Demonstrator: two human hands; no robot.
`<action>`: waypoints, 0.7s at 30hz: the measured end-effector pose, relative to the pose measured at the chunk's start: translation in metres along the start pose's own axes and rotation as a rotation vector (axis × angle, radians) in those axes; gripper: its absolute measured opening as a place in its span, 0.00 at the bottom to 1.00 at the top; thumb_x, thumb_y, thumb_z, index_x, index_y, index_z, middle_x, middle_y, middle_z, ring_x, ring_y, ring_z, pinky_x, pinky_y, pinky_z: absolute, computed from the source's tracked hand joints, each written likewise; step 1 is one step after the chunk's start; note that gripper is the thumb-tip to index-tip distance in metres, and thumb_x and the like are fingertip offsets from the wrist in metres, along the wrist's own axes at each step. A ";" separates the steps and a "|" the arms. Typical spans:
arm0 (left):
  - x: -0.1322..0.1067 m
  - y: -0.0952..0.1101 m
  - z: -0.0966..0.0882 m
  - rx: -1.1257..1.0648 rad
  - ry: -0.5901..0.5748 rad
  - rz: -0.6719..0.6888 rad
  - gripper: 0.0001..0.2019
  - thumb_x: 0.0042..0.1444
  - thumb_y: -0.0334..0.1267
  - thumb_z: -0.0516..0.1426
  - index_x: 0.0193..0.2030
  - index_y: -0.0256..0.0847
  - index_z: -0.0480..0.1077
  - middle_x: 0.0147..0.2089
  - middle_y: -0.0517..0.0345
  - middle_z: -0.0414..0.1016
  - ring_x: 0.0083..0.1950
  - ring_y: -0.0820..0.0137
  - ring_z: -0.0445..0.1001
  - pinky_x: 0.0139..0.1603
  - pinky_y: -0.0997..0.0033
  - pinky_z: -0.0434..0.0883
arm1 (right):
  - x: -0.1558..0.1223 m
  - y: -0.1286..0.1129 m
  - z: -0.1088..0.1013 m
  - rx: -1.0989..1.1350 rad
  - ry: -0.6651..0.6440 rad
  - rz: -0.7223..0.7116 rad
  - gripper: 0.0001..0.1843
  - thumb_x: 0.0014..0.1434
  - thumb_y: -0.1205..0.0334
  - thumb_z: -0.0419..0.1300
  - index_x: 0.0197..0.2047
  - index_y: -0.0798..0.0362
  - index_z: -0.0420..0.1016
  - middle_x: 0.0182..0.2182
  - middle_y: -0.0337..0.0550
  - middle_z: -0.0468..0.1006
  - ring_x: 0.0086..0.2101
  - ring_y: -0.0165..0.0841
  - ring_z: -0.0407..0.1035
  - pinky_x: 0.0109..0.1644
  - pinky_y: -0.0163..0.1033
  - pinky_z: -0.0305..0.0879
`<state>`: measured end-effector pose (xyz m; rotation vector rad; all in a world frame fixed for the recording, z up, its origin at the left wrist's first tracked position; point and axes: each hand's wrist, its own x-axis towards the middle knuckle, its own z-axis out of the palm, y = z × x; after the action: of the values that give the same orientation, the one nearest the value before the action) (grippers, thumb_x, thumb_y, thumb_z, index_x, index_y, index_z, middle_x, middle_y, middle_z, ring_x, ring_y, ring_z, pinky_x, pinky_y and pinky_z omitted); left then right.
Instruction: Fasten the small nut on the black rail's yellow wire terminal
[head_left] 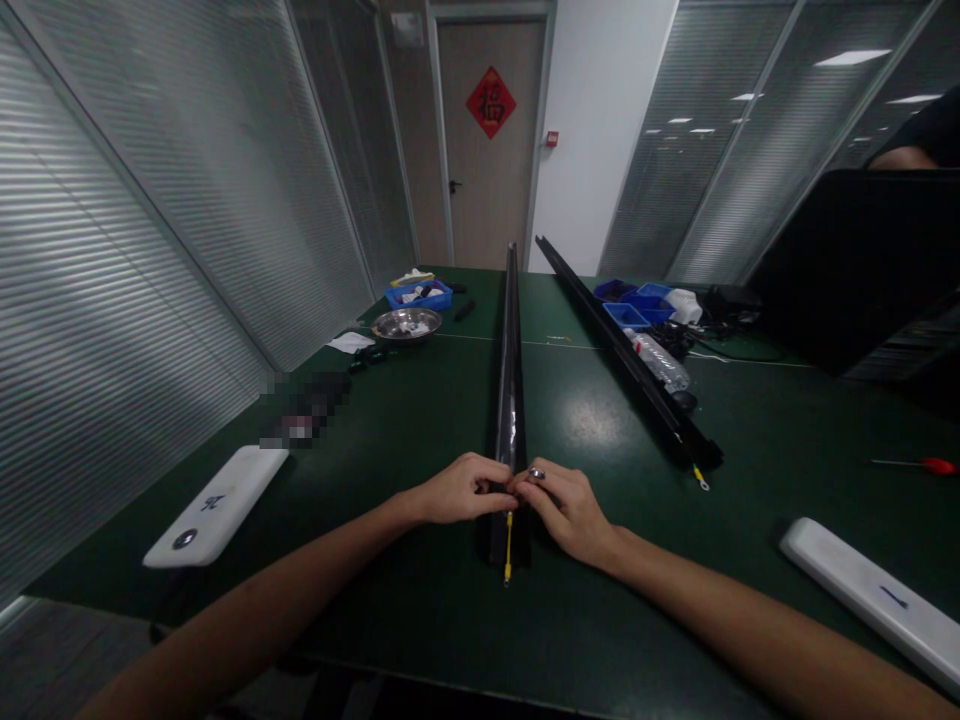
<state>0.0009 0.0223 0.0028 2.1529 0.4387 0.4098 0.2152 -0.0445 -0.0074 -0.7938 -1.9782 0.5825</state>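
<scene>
A long black rail (511,350) lies on the green table (390,440), running straight away from me. A yellow wire (508,545) with a small terminal sticks out of its near end. My left hand (461,490) and my right hand (562,505) meet over the rail's near end. The fingers of both are pinched together on top of the rail. A small silver part (537,472) shows at my right fingertips.
A second black rail (622,350) lies at an angle to the right, with a plastic bottle (660,362) beside it. White flat bars lie at the left (217,505) and right (877,595). Blue bins (634,303), a metal bowl (406,324) and a red-handled tool (919,464) sit further out.
</scene>
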 end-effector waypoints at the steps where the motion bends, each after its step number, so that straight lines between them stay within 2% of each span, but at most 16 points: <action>1: 0.000 -0.001 0.000 -0.007 0.005 0.006 0.12 0.68 0.41 0.59 0.42 0.33 0.77 0.36 0.56 0.74 0.35 0.72 0.70 0.36 0.76 0.65 | 0.000 0.000 0.000 -0.006 0.002 0.000 0.12 0.74 0.62 0.53 0.43 0.53 0.78 0.34 0.43 0.77 0.34 0.34 0.73 0.39 0.38 0.67; 5: 0.000 -0.003 0.001 -0.005 0.009 -0.001 0.12 0.68 0.41 0.59 0.43 0.32 0.78 0.37 0.55 0.75 0.36 0.71 0.71 0.38 0.75 0.66 | 0.000 0.001 0.001 -0.031 -0.001 0.000 0.12 0.74 0.62 0.54 0.42 0.54 0.78 0.32 0.42 0.75 0.32 0.33 0.71 0.38 0.37 0.66; 11: 0.001 -0.001 0.001 0.033 0.011 -0.004 0.13 0.67 0.42 0.59 0.42 0.33 0.78 0.35 0.56 0.74 0.33 0.72 0.70 0.35 0.76 0.65 | 0.000 0.003 0.002 -0.015 -0.001 0.004 0.12 0.74 0.63 0.54 0.41 0.53 0.77 0.34 0.43 0.76 0.34 0.33 0.72 0.39 0.38 0.66; 15: -0.001 0.003 0.000 0.029 0.036 -0.004 0.11 0.65 0.41 0.60 0.42 0.33 0.78 0.34 0.57 0.74 0.29 0.75 0.67 0.29 0.78 0.62 | 0.001 0.002 0.001 0.017 -0.002 -0.001 0.14 0.74 0.64 0.52 0.40 0.53 0.78 0.34 0.43 0.77 0.35 0.34 0.73 0.40 0.37 0.67; 17: -0.004 0.006 -0.002 0.002 0.188 0.022 0.12 0.66 0.39 0.57 0.41 0.32 0.78 0.32 0.56 0.75 0.25 0.77 0.65 0.26 0.78 0.61 | 0.001 0.002 0.001 0.014 0.012 -0.002 0.13 0.74 0.64 0.52 0.42 0.53 0.78 0.33 0.43 0.76 0.34 0.33 0.72 0.39 0.37 0.67; 19: -0.006 0.013 -0.005 -0.011 0.472 0.129 0.15 0.68 0.36 0.52 0.37 0.32 0.77 0.30 0.54 0.76 0.27 0.74 0.69 0.30 0.76 0.65 | 0.001 0.002 0.001 0.003 0.025 0.003 0.13 0.75 0.64 0.52 0.43 0.54 0.78 0.33 0.42 0.76 0.32 0.32 0.72 0.37 0.36 0.66; 21: -0.009 0.027 -0.004 0.016 0.736 0.281 0.16 0.68 0.36 0.51 0.33 0.34 0.77 0.28 0.54 0.75 0.29 0.72 0.72 0.32 0.73 0.68 | -0.001 0.003 0.002 -0.012 0.026 0.005 0.12 0.75 0.64 0.52 0.44 0.54 0.77 0.32 0.42 0.76 0.32 0.32 0.72 0.37 0.36 0.66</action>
<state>-0.0044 0.0060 0.0259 2.0267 0.5354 1.3756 0.2150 -0.0429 -0.0106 -0.8097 -1.9584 0.5607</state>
